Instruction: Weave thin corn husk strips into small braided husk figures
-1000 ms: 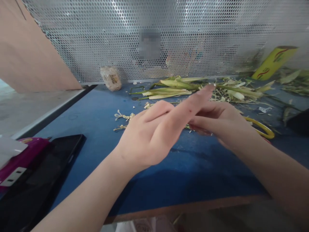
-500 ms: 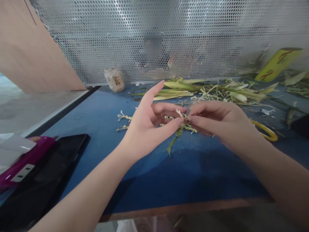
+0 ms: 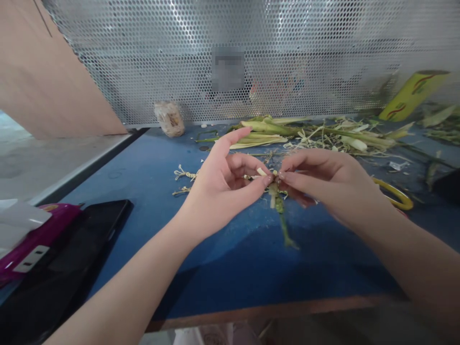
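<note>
Phone on table, left of left hand

The left hand, a second ago stretched across toward the right hand, is drawn back, its index finger raised. The green plant piece, hidden then, shows between their fingertips; its tail, slanting down-left half a second ago, now points down-right.

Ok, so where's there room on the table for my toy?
There's bare table between the phone and the little braided bits, and more between the dangling green strand and the front edge. It's crowded at the back, with leaves and stringy scraps.
</note>
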A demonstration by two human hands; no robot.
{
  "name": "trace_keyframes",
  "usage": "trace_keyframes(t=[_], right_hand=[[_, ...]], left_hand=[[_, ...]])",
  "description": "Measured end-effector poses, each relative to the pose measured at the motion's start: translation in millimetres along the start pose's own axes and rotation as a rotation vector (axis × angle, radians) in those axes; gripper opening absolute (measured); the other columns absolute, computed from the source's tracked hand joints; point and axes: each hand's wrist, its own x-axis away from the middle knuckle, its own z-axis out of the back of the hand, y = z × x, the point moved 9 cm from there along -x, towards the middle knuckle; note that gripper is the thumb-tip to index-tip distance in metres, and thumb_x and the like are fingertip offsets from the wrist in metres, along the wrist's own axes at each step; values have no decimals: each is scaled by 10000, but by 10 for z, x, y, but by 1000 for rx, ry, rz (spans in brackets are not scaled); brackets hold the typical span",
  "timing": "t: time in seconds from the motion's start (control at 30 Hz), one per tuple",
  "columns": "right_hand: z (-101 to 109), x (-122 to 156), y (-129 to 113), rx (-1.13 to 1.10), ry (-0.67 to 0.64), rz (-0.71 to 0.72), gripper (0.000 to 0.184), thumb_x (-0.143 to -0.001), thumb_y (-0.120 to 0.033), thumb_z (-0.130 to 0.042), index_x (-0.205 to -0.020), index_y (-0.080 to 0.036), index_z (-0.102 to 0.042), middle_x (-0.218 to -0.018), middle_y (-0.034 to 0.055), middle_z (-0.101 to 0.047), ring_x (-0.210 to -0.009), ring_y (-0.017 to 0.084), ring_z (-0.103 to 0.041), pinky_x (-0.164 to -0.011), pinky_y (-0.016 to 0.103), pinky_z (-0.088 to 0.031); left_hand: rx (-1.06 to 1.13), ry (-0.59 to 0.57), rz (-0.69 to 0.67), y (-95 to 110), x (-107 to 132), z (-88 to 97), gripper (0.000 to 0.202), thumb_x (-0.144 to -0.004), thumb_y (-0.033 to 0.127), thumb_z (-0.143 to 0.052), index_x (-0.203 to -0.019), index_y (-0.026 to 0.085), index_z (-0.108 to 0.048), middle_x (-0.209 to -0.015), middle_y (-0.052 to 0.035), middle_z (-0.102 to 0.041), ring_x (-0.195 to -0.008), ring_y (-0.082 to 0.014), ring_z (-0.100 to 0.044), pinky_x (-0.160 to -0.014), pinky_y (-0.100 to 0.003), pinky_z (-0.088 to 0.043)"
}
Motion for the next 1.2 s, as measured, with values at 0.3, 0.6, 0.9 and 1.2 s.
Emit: trace_keyframes(t=[0.3, 0.6, 0.9, 1.2], right_hand=[[-8, -4, -55, 10, -13, 29, 57, -739, -262, -595, -698, -224, -602, -604, -29, -552, -397, 51, -437, -349, 206, -357], [-21, 0, -85, -5, -7, 20, 48, -716, -223, -606, -673, -203, -602, -570, -41, -536, -398, 47, -431, -346, 195, -343], [31, 8, -119, 203, 76, 64, 58, -697, -249, -620, -684, -193, -610, -571, -20, -537, -423, 60, -432, -375, 211, -336], [9, 14, -123, 221, 60, 75, 78, -706, -259, -609, -697, -181, -608, -590, -26, -550, -443, 56, -440, -388, 202, -342]], left_hand=[[-61, -32, -63, 74, 30, -27, 585, -717, 131, -582, -1237, 236, -336, -852, -24, -644, -752, -146, -628, -587, -252, -538], [-210, 55, -183, 201, 82, 26, 713, -692, 124, -602, -1299, 253, -251, -791, 7, -647, -778, -148, -617, -555, -222, -507], [-546, 92, -359, 339, 153, -22, 542, -726, 126, -548, -1202, 333, -392, -846, 24, -642, -784, -153, -611, -549, -263, -485], [-645, 41, -438, 423, 178, -90, 322, -703, 81, -553, -946, 292, -555, -1228, 75, -492, -790, -103, -605, -652, -237, -503]])
